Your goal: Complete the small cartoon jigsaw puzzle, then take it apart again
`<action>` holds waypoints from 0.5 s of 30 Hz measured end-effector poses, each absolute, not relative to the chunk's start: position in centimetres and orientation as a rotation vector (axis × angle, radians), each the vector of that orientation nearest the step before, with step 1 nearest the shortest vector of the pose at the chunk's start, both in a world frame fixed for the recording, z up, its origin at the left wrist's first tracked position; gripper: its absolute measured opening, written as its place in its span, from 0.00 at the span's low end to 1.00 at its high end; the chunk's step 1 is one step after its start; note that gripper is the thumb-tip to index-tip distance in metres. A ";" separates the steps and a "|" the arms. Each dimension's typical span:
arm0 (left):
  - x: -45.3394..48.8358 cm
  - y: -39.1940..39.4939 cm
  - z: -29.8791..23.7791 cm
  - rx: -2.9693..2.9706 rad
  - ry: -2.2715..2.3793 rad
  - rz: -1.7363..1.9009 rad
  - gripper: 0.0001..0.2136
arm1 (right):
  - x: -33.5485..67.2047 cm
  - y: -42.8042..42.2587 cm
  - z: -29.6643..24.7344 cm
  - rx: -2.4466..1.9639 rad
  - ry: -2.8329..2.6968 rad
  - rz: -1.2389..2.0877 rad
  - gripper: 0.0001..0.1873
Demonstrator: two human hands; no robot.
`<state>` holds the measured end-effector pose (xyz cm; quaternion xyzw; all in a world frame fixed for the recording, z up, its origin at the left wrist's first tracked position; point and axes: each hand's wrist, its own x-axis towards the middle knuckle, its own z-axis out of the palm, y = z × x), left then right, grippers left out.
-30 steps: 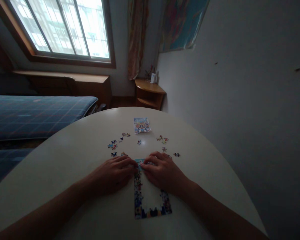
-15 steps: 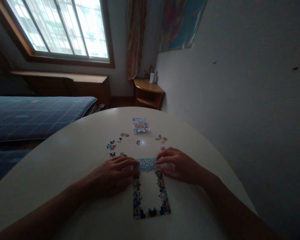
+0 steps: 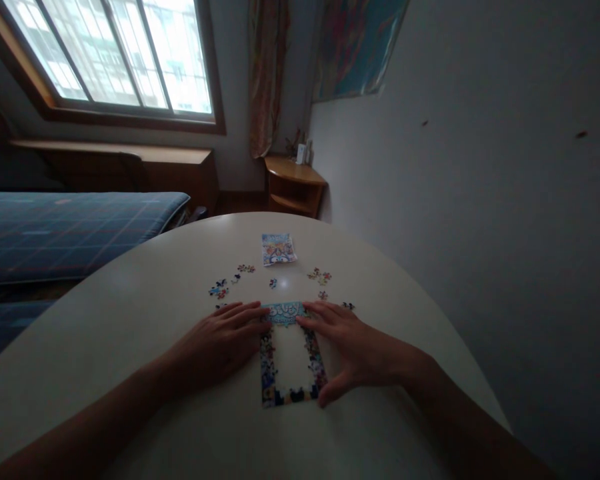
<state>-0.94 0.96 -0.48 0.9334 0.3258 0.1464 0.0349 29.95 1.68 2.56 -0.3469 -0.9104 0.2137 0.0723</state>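
Observation:
A jigsaw puzzle border (image 3: 267,373) lies flat on the round white table, joined into a rectangle with a bare middle. Its far end is a light-blue band with white lettering; its sides and near end are dark and many-coloured. My left hand (image 3: 225,340) rests at the far left corner, fingers stretched out, with the fingertips on the band's edge. On the other side my right hand (image 3: 360,343) is spread: its fingertips touch the far right corner, and its thumb lies at the near right corner. Neither hand has anything in its grasp.
Loose puzzle pieces (image 3: 220,290) lie beyond my left hand, with further pieces (image 3: 320,275) past my right hand. One piece (image 3: 273,283) sits between them. Behind is a small printed picture sheet (image 3: 278,249). A bed (image 3: 80,233) stands left of the table (image 3: 380,280), a wall right.
The puzzle border has slid away from me across the table. My right hand has opened wider, its thumb now down at the near corner; my left hand stays at the far left corner.

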 end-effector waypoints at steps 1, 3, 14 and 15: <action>-1.0 1.0 -0.5 2.871 1.022 0.439 0.18 | 29.9 1.7 2.3 -1.041 -2.733 0.634 0.59; -1.0 1.0 -0.6 2.873 1.052 0.434 0.19 | 29.7 1.9 1.9 -1.042 -2.717 0.612 0.58; 0.0 -0.1 -1.0 2.781 1.144 0.535 0.31 | 30.1 3.0 2.0 -1.106 -2.683 0.525 0.52; 0.1 -0.2 -1.0 2.773 1.148 0.525 0.32 | 30.6 3.4 2.0 -1.161 -2.657 0.496 0.50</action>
